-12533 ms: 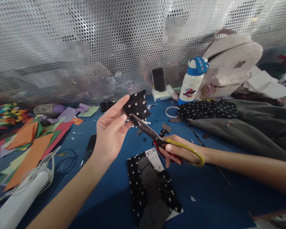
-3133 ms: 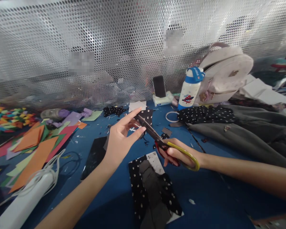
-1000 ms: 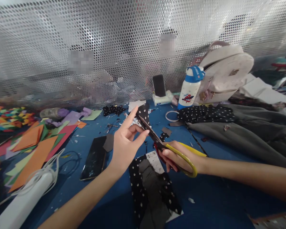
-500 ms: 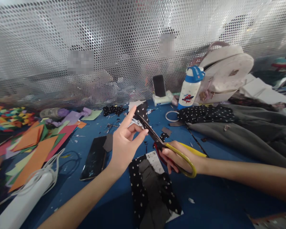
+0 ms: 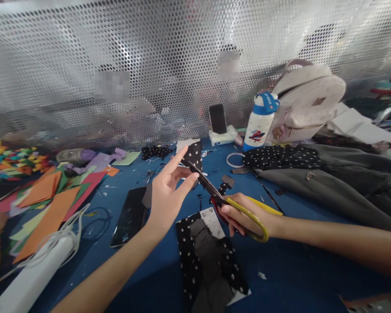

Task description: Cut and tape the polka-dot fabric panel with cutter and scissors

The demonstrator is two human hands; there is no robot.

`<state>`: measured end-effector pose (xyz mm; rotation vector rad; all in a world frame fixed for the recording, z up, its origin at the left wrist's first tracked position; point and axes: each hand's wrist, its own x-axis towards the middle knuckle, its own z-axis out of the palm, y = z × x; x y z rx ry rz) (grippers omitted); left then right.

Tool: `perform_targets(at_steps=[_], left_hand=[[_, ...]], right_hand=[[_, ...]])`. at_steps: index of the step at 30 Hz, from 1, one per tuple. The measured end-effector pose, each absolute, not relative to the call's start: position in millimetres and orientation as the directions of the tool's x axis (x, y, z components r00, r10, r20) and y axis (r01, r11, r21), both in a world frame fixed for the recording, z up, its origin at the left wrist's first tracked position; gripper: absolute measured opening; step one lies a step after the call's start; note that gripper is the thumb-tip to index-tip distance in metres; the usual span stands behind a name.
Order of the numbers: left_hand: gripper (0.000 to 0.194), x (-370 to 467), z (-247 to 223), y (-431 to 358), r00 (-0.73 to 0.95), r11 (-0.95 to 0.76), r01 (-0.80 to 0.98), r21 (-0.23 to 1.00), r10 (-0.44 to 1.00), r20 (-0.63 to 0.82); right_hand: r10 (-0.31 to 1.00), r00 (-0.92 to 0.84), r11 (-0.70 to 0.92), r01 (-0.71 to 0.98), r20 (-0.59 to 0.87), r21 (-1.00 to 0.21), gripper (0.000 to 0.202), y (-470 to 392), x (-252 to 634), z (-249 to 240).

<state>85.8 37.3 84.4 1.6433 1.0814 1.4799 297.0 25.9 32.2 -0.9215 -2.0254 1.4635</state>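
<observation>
Right, over the remote head feed I've got cutting work in hand. The right hand (image 5: 247, 203) has its fingers in the yellow and red handles of the scissors (image 5: 222, 200), blades running up toward ten o'clock, looking narrow, against the dotted black cloth (image 5: 195, 152) close to the centre of my view. And the left hand (image 5: 164, 195), coming in from seven o'clock: index finger and thumb wide apart, blades passing between them, cloth right at the index tip. The curled fingers are partly hidden; I can't tell how they grip.

The next move, I'd judge, calls for cloth kept steady and that thumb clear of the blades. At six o'clock on the tabletop (image 5: 296, 278), a white card (image 5: 211, 219) lies mostly covered in dotted and plain dark pieces.

Now the markings: at two o'clock, a bottle (image 5: 259, 124) shows a Spider-Man figure, but lettering on its blue strap (image 5: 272, 102) beats me. At one o'clock, the white pack (image 5: 223, 137) below an upright phone (image 5: 217, 119) carries a blue mark, unreadable.
</observation>
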Motion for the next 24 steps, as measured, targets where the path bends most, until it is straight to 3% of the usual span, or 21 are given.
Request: perform_targets(at_steps=[6, 19, 24], left_hand=[[0.06, 83.6, 84.1, 40.1, 0.002, -0.443, 0.143, 0.885, 0.895, 0.447], [0.068, 76.9, 85.3, 43.7, 0.046, -0.381, 0.226, 0.896, 0.923, 0.381], [0.071, 78.8, 88.7, 41.8, 0.06, -0.403, 0.181, 0.897, 0.915, 0.399]], right_hand=[[0.759, -0.65, 0.213, 0.296, -0.033, -0.931, 0.04, 28.3, 297.7, 35.7], [0.784, -0.62, 0.185, 0.302, -0.045, -0.935, 0.047, 30.4, 297.7, 38.5], [0.731, -0.681, 0.265, 0.217, 0.049, -0.939, 0.058, 33.0, 298.7, 35.2]])
